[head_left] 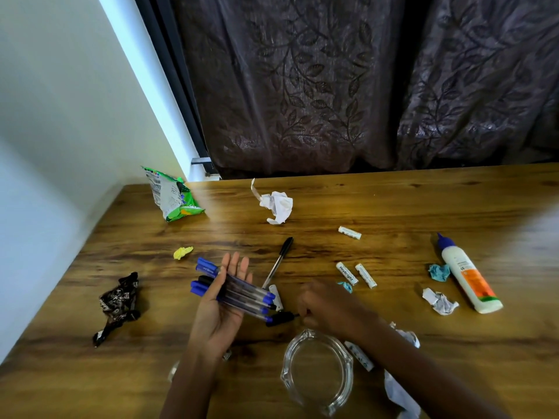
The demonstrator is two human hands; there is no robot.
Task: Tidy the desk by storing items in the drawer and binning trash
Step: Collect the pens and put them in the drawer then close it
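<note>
Desk (393,204), contents left to right. One black crumpled wrapper (118,306), loose trash awaiting the bin. One green snack bag (172,197), far corner, likewise. One yellow paper ball (182,252). Left hand (222,297), palm up, fingers straight and spread as a tray: it carries the pens (234,290), about five, blue-capped and one black, presumably gathered for the drawer, which is out of view. One black pen (279,261) lying loose beyond. One large white paper ball (276,205). Right hand (325,308), fingers curled, pinching another black-capped pen (279,318) at desk level. One glass dish (317,370). Batteries (357,273), five visible. Small paper scraps (439,272), several. One glue bottle (467,275), lying flat.
</note>
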